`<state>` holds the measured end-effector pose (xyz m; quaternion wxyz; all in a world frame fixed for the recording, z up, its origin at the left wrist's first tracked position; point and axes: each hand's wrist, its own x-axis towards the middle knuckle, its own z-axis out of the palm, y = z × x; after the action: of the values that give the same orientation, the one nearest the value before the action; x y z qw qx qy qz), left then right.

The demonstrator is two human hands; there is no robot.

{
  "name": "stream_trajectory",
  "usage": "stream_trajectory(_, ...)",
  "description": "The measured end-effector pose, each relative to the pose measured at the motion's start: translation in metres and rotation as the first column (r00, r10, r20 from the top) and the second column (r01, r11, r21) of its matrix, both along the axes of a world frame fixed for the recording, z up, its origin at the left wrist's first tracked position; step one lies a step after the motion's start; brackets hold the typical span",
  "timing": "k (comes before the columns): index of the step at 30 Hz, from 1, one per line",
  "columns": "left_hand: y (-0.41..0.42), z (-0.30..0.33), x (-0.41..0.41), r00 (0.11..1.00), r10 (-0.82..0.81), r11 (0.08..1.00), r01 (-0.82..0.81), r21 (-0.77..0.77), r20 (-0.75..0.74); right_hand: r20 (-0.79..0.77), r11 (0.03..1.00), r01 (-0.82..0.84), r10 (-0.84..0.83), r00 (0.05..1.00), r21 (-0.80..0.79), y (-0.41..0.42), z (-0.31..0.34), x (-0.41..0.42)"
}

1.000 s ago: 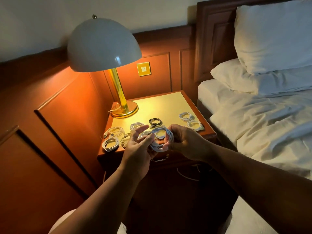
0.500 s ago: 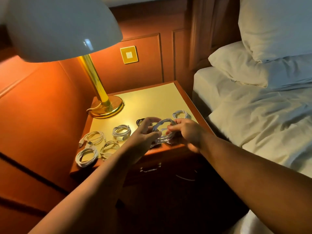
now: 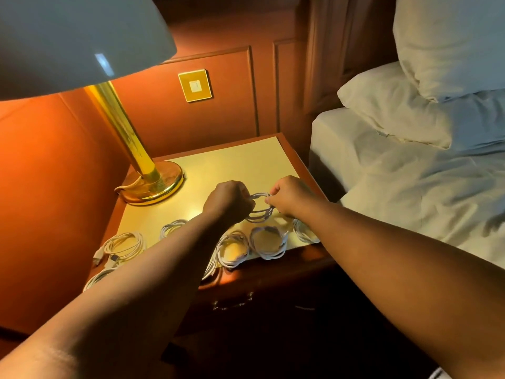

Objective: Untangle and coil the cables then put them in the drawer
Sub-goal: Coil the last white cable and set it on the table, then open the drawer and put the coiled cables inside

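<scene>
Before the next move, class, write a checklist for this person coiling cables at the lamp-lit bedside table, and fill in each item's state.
1. Both hands hold the white cable coil: left hand and right hand grip opposite sides: ok.
2. Held coil fully wound, no loose end: cannot tell.
3. Finished white coils lie on the wooden bedside table: ok.
4. Drawer with metal handle open to receive cables: not ok, shut.
5. Brass lamp base apart from the hands: ok.
</scene>
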<state>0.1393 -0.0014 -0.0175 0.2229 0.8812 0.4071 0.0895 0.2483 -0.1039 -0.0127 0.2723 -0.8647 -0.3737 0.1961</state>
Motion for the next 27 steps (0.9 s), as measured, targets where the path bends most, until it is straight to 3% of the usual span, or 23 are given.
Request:
stream_trajectory(5,0.011,-0.008,0.003,0.995,0.016,1.0,-0.015,0.015,-0.103,0.022,0.997,-0.01,0.008,1.0,0.073,-0.008,-0.005,-0.003)
stream_trajectory(10,0.004,0.01,-0.028,0.997,-0.074,0.994,0.073,0.084,0.005,-0.021,0.973,-0.095,0.101,0.995,0.21,-0.041,-0.004,-0.017)
stream_trajectory(14,-0.019,0.015,-0.099,0.986,-0.145,0.964,0.122,0.237,0.082,-0.102,0.949,-0.232,0.258,0.961,0.215,-0.076,-0.008,-0.043)
stream_trajectory(17,-0.038,0.004,-0.158,0.98,-0.192,0.913,0.162,0.375,0.044,-0.09,0.931,-0.352,0.361,0.928,0.098,-0.093,-0.018,-0.067)
stream_trajectory(21,-0.059,-0.016,-0.216,0.985,-0.171,0.883,0.166,0.439,-0.029,-0.096,0.857,-0.509,0.502,0.86,-0.082,-0.099,-0.029,-0.101)
stream_trajectory(27,-0.074,-0.035,-0.244,0.928,-0.144,0.834,0.301,0.462,-0.344,-0.13,0.668,-0.588,0.603,0.787,-0.455,-0.094,-0.043,-0.134)
